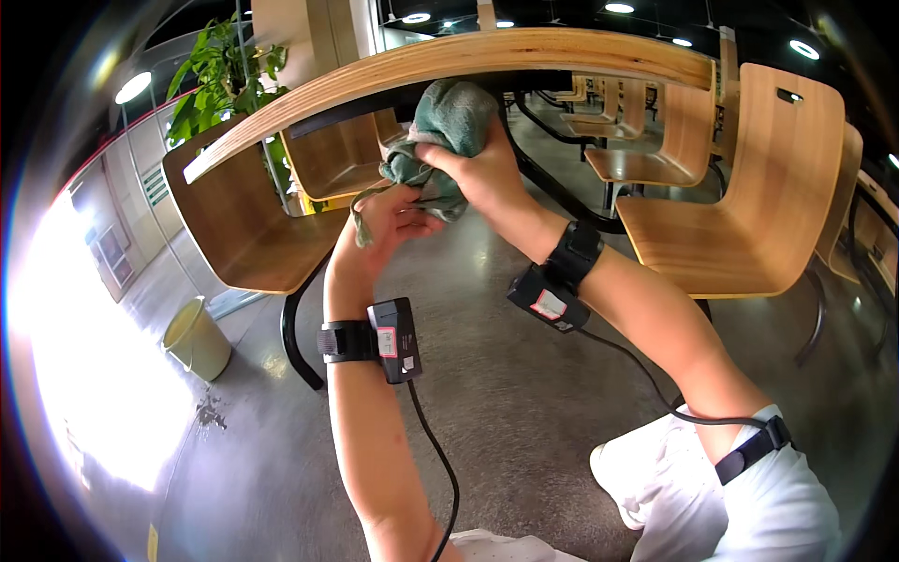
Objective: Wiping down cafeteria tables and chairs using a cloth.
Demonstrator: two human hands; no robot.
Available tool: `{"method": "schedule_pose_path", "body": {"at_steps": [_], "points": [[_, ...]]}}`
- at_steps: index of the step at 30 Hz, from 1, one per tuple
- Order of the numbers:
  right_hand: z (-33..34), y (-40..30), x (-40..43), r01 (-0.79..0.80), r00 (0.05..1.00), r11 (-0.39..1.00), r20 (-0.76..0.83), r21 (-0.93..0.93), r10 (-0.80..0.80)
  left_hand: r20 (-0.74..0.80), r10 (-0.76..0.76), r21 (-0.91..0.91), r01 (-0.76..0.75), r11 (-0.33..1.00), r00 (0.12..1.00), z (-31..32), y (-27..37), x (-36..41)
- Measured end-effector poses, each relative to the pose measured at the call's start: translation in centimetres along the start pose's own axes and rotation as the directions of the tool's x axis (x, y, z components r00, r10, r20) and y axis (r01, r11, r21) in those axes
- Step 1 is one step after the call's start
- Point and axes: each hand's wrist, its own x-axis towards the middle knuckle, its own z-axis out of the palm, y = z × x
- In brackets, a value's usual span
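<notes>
A bunched green cloth [456, 119] is between my hands, just below and in front of the edge of a wooden table [491, 53]. My right hand [484, 168] grips it, thumb across its front. My left hand [386, 225] is lower and to the left, its fingertips at the cloth's lower folds, with a loose end of cloth hanging over the back of the hand. Both wrists wear black straps with small cabled devices.
Moulded wooden chairs on black metal frames stand left [260, 246] and right [730, 232] of the table. A pale bucket [198, 341] stands on the grey floor at the left, near a wet patch. A leafy plant [218, 84] is behind the left chair.
</notes>
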Motion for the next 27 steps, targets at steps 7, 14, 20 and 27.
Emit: {"method": "schedule_pose_path", "body": {"at_steps": [7,14,20,27], "points": [[-3.1,0.3,-0.2,0.125,0.957,0.989,-0.254,-0.081,-0.142,0.125,-0.122,0.236,0.090,0.968,0.985,0.0,0.3,1.2],[-9.7,0.0,0.5,0.030,0.931,0.992,-0.357,-0.125,-0.073,0.094,-0.027,0.266,0.001,0.964,0.995,-1.4,-1.8,1.7],[-15.3,-3.7,1.1,-0.002,0.959,1.000,-0.282,-0.029,-0.006,0.040,0.002,0.301,-0.014,0.954,0.999,-2.2,-1.4,2.0],[-16.4,-7.7,-0.5,-0.123,0.915,0.989,-0.396,-0.077,0.083,-0.041,0.038,0.274,-0.026,0.962,0.998,-1.5,-2.9,2.8]]}}
